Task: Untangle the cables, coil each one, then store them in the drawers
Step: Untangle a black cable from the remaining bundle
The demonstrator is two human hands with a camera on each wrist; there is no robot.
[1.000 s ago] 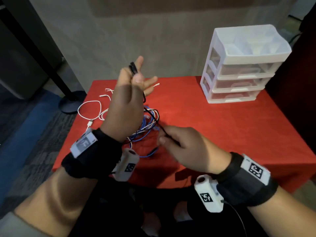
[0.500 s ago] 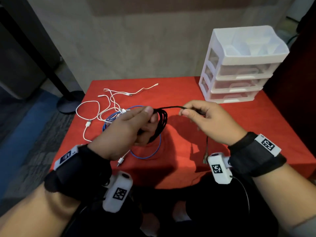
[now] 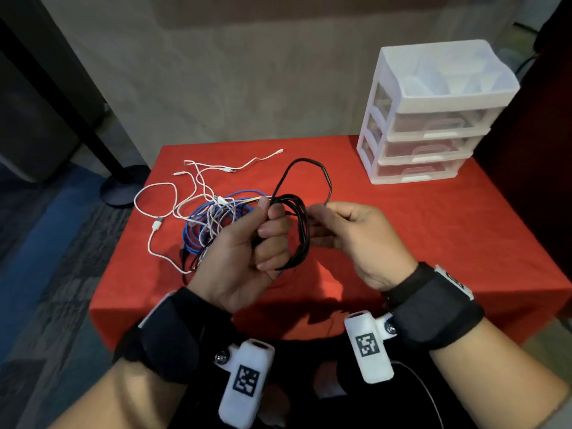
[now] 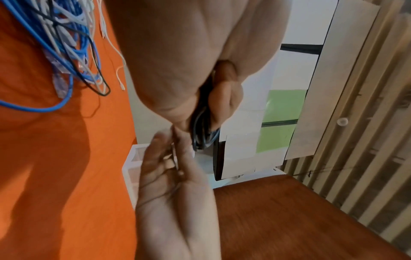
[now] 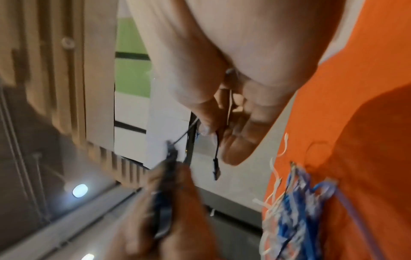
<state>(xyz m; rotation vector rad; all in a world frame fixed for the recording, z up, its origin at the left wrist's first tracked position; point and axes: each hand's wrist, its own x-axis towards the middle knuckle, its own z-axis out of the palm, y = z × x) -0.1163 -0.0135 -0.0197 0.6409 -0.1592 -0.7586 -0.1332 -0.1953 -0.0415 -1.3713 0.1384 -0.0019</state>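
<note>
A black cable (image 3: 301, 230) hangs in several loops above the red table (image 3: 402, 243). My left hand (image 3: 263, 233) grips the loops between thumb and curled fingers; the bundle shows inside that grip (image 4: 200, 123) in the left wrist view. A free loop (image 3: 309, 171) arches up and over to my right hand (image 3: 328, 212), which pinches the cable near its plug end (image 5: 216, 168). A blue cable (image 3: 198, 224) and white cables (image 3: 161, 205) lie tangled on the table's left part, behind my left hand.
A white three-drawer plastic unit (image 3: 433, 119) stands at the table's back right corner with all drawers closed. A dark floor stand base (image 3: 120, 187) sits beyond the table's left edge. Blue and grey carpet lies to the left.
The black cable has gained a coil. My right hand moved in close to the left hand, carrying the free end round into a tall loop. The left hand kept hold of the coil.
</note>
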